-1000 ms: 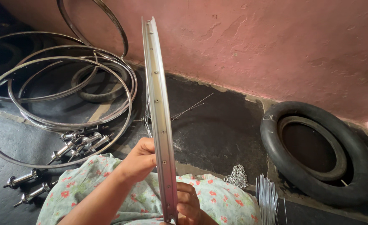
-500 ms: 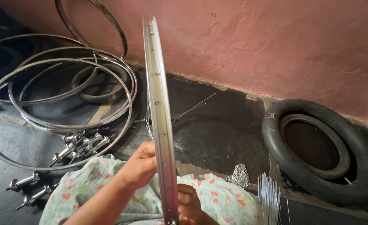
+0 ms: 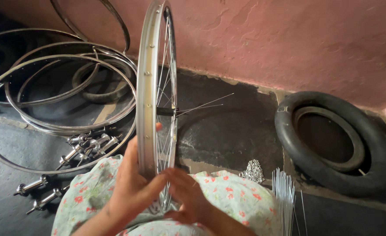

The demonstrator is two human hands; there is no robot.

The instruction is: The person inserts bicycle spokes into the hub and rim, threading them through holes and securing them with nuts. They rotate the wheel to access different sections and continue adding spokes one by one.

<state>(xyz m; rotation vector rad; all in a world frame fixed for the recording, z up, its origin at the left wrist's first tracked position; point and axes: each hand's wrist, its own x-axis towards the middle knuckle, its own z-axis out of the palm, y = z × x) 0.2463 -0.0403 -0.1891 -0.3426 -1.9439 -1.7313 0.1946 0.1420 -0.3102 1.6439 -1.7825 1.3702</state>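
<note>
— Upright on the lap, edge-on to the camera: a spoked wheel, silver rim, thin wire spokes running to a hub at mid-height.

— And the hands?

— Left hand wrapped round the outer face of the rim low down, grip closed on the metal. Right hand on the spoke side, fingers spread and touching the lower rim and spokes; hard to tell whether closed on anything.

— Handling?

— Likely light for its size, stiff along the rim, smooth and a little slippery. Spokes thin and easily bent, some apparently loose, sticking out sideways from the hub. Best held at the rim, not the wires.

— Surroundings?

— Bare rims stacked flat on the dark floor at left. Axle hubs scattered just beside them. A black tyre lying near the pink wall at right. A bundle of loose spokes and a small heap of metal nipples near the right knee. Floral cloth across the lap, under the wheel.
</note>
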